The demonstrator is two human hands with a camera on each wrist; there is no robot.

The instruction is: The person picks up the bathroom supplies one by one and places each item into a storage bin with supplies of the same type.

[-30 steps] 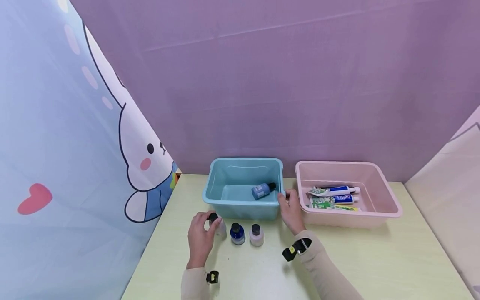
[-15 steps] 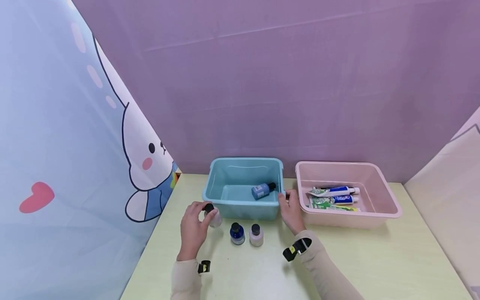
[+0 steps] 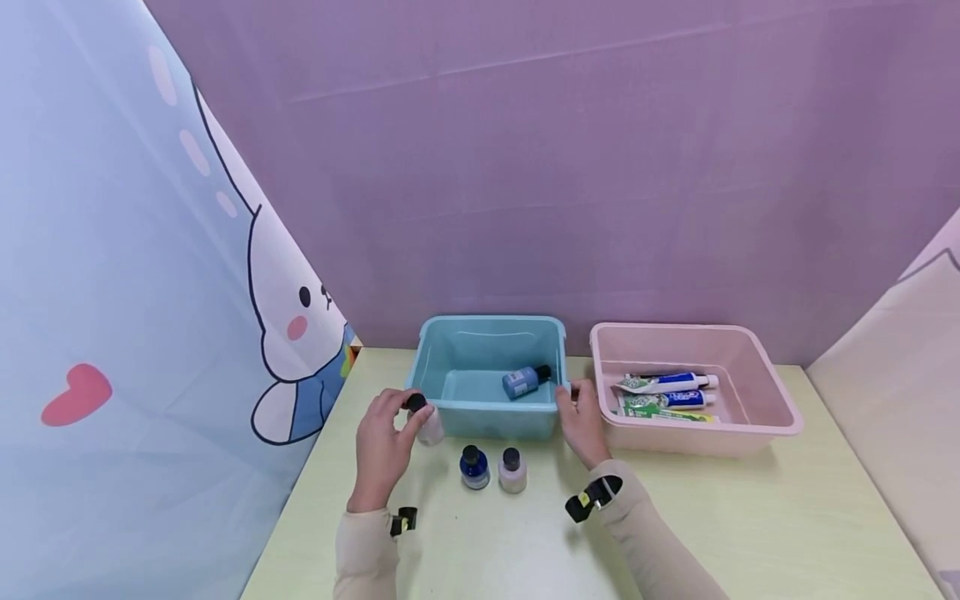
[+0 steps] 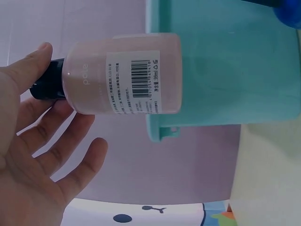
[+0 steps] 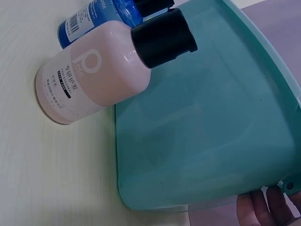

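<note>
Pale pink bottle [image 4: 122, 77] in the left hand [image 3: 382, 450]: thumb and fingers pinch its black cap [image 4: 49, 80], holding it just outside the teal bin's [image 3: 491, 423] near left corner. The right hand [image 3: 583, 423] grips that bin's right rim, fingers curled. Inside lies a blue bottle [image 3: 520, 383]; the pink bin [image 3: 697, 437] holds toothpaste tubes [image 3: 667, 383]. Two more bottles [image 3: 513, 475] stand on the tabletop [image 3: 480, 558].

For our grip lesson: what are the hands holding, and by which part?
Left hand: a pink bottle, by its black cap. Right hand: a teal bin, by its right rim.
</note>
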